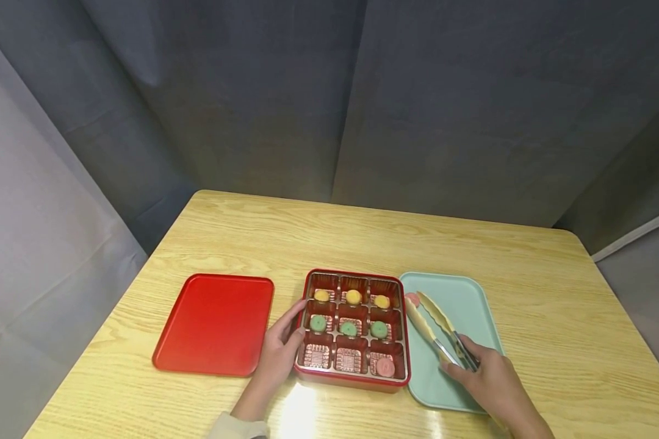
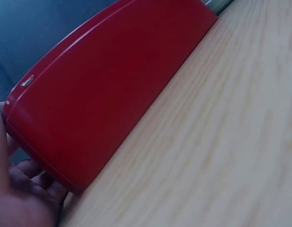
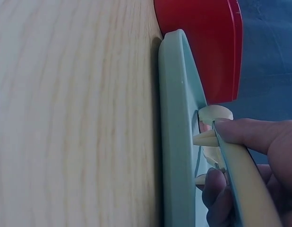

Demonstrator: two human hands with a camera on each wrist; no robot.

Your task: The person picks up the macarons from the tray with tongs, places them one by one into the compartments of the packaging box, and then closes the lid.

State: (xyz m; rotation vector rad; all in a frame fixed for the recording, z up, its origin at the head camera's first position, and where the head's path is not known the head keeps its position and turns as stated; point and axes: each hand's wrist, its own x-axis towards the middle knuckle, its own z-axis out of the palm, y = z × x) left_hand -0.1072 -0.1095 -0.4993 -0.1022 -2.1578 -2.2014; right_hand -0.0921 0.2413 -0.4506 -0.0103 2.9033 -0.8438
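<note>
Grey cloth (image 1: 49, 244) hangs at the left and behind the wooden bench (image 1: 554, 305). On the bench's left side I see a red tray (image 1: 216, 323) lying flat. Next comes the left hand (image 1: 277, 353), pale sleeve (image 1: 236, 427) at its wrist; its fingers lie along the left side of a red box (image 1: 351, 383), thumb at the rim, touching it with a relaxed spread. The box sits mid-bench, divided into nine cells: yellow pieces (image 1: 353, 297) across the back row, green pieces (image 1: 348, 329) across the middle, and one pink piece (image 1: 385, 367) in the front row's rightmost cell. Just to its right lies a mint tray (image 1: 472, 305). Near that tray's back left corner, a second pink piece (image 1: 413, 298) sits at the pale tips of the tongs (image 1: 439, 314); whether they pinch it I can't tell. At far right, the right hand (image 1: 489, 372) grips the tongs by their handles, its thumb on one arm and fingers on the other.
</note>
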